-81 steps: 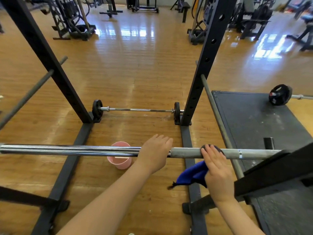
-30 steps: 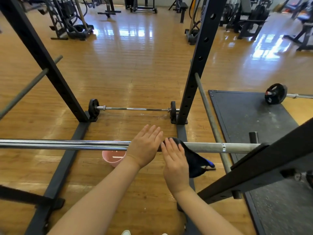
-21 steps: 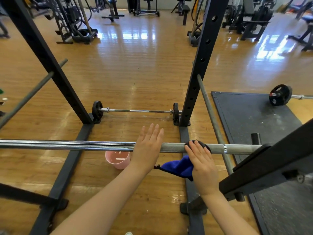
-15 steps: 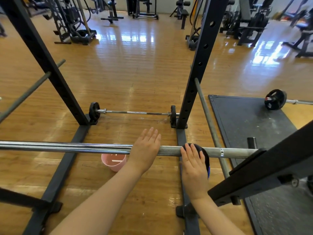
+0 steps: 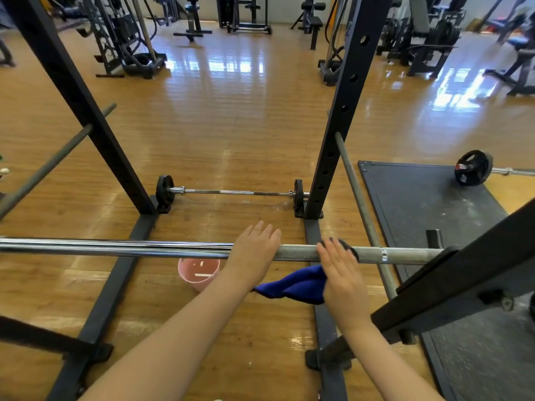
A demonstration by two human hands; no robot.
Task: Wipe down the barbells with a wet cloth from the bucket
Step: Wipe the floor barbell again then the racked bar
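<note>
A long steel barbell (image 5: pixel 115 248) lies across the rack at waist height, running left to right in front of me. My left hand (image 5: pixel 254 250) rests flat on top of it with straight fingers. Just to the right, my right hand (image 5: pixel 337 270) presses a blue cloth (image 5: pixel 292 285) onto the bar with flat fingers; the cloth drapes over the bar and hangs down below it to the left. A pink bucket (image 5: pixel 199 273) stands on the floor under the bar. A second barbell (image 5: pixel 231 193) with small plates lies on the floor beyond.
Black rack uprights (image 5: pixel 344 111) and base rails (image 5: pixel 115 273) frame the space. A grey safety bar (image 5: pixel 362 209) slants back on the right. A dark rubber mat (image 5: pixel 428 204) holds another plated barbell (image 5: pixel 473 168). Gym machines stand along the far wall.
My right hand with the cloth has slid back and forth along the bar beside my left hand; the cloth's tail now hangs out to the left. My left hand has stayed in place.
</note>
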